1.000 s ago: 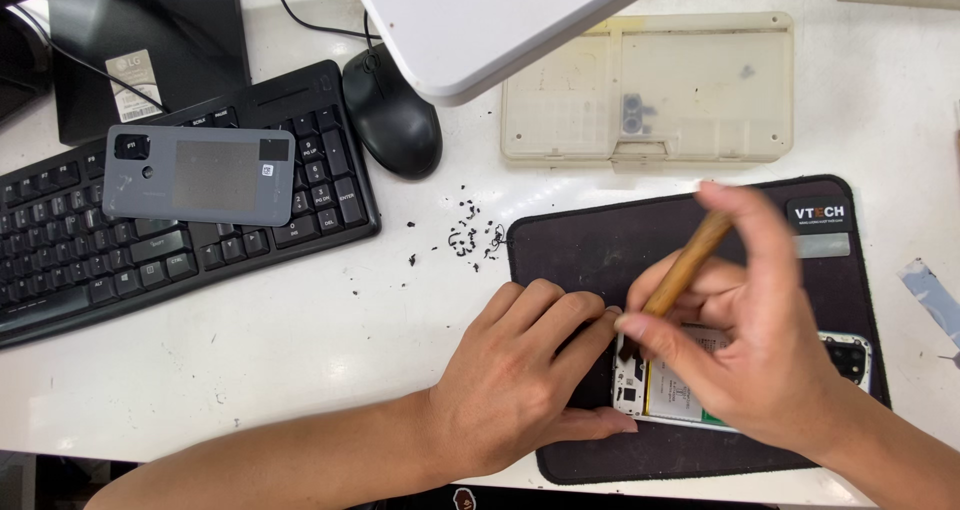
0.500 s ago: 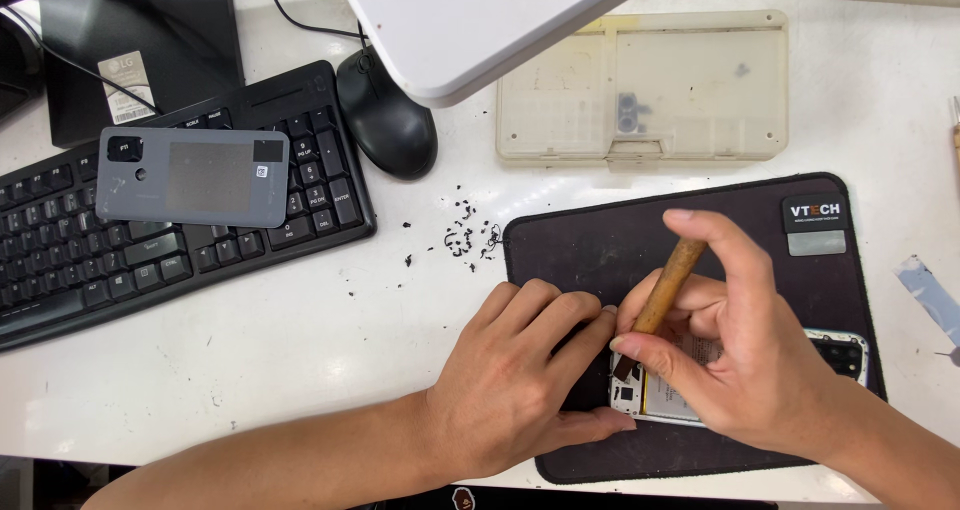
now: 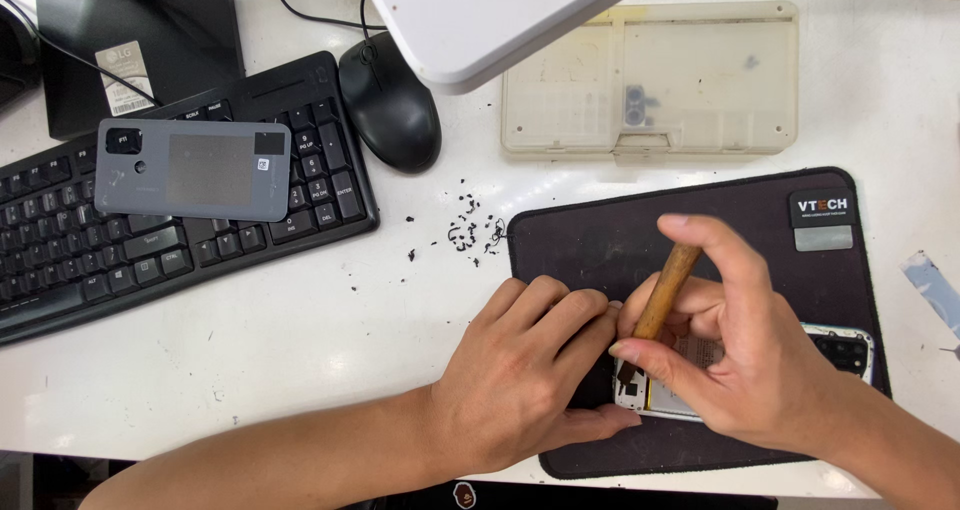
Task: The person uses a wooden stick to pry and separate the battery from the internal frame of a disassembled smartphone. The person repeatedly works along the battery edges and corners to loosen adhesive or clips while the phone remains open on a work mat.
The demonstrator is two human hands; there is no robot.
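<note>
My left hand (image 3: 515, 375) lies flat, fingers together, pressing down the opened phone (image 3: 745, 370) on the dark work mat (image 3: 610, 235). My right hand (image 3: 745, 355) is closed round a brown wooden-handled tool (image 3: 665, 290), pinched between thumb and fingers, its tip down on the phone's left end. A grey back cover (image 3: 195, 170) rests on the black keyboard (image 3: 60, 260), well apart, with black crumbs (image 3: 470, 232) just beside the mat

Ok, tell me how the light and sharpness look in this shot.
Head view: bright, even overhead light on the white table; soft shadows under both hands; the keyboard and black crumbs are sharp; the left hand and right hand show little blur.
</note>
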